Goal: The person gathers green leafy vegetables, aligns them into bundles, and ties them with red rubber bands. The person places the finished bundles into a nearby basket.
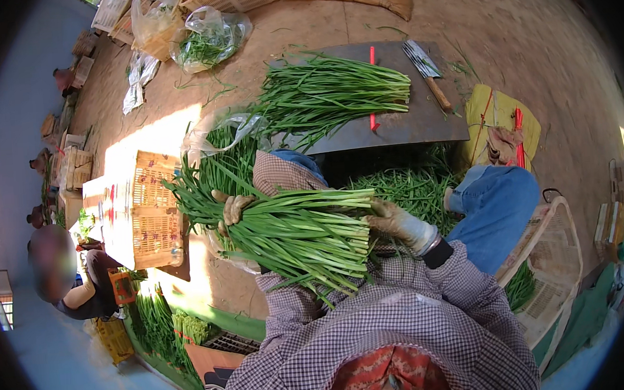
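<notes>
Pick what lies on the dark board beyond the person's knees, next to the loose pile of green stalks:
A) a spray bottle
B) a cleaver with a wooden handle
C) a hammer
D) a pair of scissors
B: a cleaver with a wooden handle lies on the dark board, just right of the green stalks.

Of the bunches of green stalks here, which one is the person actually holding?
The bunch across the lap, gripped by the left hand and right hand. The other pile lies untouched on the dark board beside the cleaver.
</notes>
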{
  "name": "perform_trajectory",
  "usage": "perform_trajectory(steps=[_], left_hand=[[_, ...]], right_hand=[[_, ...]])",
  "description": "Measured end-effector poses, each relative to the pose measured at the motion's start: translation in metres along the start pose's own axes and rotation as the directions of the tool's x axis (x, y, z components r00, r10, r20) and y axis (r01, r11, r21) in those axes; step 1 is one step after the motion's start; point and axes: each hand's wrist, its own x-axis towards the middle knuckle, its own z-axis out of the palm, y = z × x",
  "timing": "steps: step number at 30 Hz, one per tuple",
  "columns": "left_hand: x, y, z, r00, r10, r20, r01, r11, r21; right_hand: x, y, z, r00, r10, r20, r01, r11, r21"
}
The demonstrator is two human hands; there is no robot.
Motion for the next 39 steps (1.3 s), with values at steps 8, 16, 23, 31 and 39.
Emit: perform_trajectory(steps=[8,16,23,31,39], left_hand=[[0.001,0.002,0.008,1.000,0.013,-0.015,-0.012,0.998,0.062],[0.010,-0.014,0.006,0.989,0.117,-0.094,-0.096,0.974,0.204],[0.015,0.023,0.032,0.971,0.140,-0.195,-0.008,0.830,0.557],[0.017,-0.009,0.032,0.990,0.049,-0.130,-0.003,0.943,0.332],[0.020,-0.017,0.035,0.968,0.174,-0.179,-0.028,0.787,0.616]], right_hand=[[-0.016,-0.041,0.003,0.979,0.059,-0.196,0.071,0.801,0.594],[-0.006,-0.052,0.032,0.988,0.013,0.157,-0.046,0.977,0.207],[0.002,-0.066,0.007,0.992,-0.062,-0.106,0.121,0.630,0.767],[0.006,-0.054,0.031,0.995,-0.068,0.072,0.066,0.997,0.035],[0.010,-0.039,0.036,0.999,0.024,0.036,-0.042,0.745,0.665]])
